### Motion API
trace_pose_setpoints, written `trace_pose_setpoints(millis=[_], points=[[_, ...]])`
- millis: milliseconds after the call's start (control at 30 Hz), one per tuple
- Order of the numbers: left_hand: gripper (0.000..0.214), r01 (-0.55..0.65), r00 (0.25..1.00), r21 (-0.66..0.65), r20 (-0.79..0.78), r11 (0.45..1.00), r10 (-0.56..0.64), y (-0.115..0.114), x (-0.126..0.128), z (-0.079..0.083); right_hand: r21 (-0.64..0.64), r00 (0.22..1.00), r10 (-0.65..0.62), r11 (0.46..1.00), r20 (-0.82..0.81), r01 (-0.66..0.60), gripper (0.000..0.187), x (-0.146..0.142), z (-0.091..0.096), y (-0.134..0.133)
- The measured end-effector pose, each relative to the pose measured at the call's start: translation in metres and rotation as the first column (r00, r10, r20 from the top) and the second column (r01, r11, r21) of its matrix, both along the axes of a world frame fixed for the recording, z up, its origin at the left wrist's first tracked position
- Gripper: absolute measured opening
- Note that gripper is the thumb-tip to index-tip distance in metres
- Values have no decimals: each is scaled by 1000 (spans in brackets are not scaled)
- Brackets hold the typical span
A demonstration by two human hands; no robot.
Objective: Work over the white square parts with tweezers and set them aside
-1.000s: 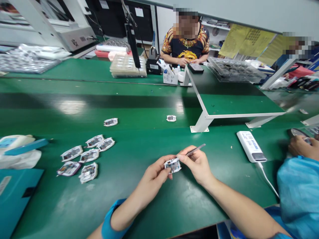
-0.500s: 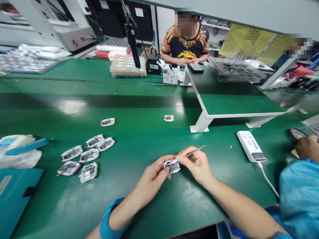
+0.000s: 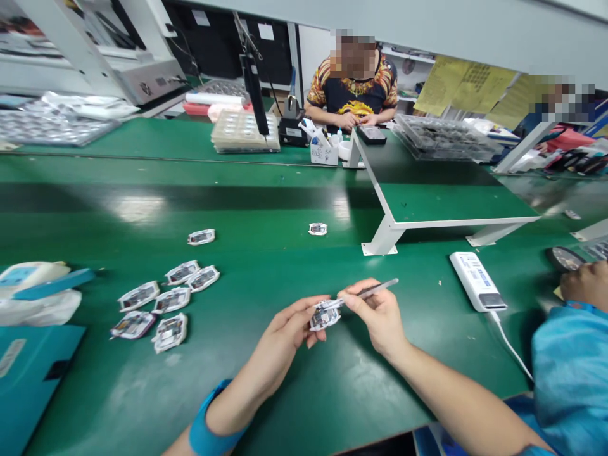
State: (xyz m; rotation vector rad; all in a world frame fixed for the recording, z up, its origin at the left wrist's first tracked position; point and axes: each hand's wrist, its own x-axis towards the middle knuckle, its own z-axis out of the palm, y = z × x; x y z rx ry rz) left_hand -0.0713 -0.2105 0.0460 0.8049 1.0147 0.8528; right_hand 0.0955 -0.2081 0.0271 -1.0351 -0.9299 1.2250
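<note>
Between the fingers of my left hand [image 3: 284, 332] is a small electronic unit [image 3: 325, 318], a circuit board in a white frame, held tilted above the green bench. My right hand [image 3: 380, 313] pinches slim metal tweezers [image 3: 380, 288], their back end pointing up and to the right. Their front end reaches the top edge of the unit; the tips are hard to make out there. Several similar units [image 3: 171, 300] lie loosely grouped on the bench to the left. Two more stand apart farther back, one a single unit [image 3: 318, 228] beyond my hands.
A white power bank [image 3: 477, 281] with a cable lies to the right, near a co-worker's hand [image 3: 586, 285]. A raised green shelf [image 3: 456, 196] stands behind it. At left are a teal case [image 3: 38, 373] and a white-and-blue device [image 3: 33, 278]. Another person sits opposite.
My left thumb has shifted back off the face of the unit, and the unit has tilted. The tweezers have moved slightly right along its top edge.
</note>
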Motion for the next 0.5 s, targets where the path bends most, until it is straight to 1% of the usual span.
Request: trace_pose_setpoints(millis=[67, 167, 333, 500], points=[[32, -20, 998, -26, 57, 999, 22, 0, 1, 4, 8, 1000, -9, 1000, -1, 9, 18, -1, 0, -1], [31, -16, 997, -16, 77, 1000, 17, 0, 1, 8, 32, 999, 6, 999, 32, -7, 16, -2, 0, -3], [32, 9, 1000, 31, 20, 999, -9, -3, 3, 5, 49, 1000, 10, 999, 18, -11, 14, -3, -1, -5], [32, 25, 999, 36, -30, 999, -24, -5, 4, 2, 49, 998, 49, 998, -38, -47, 12, -4, 0, -5]])
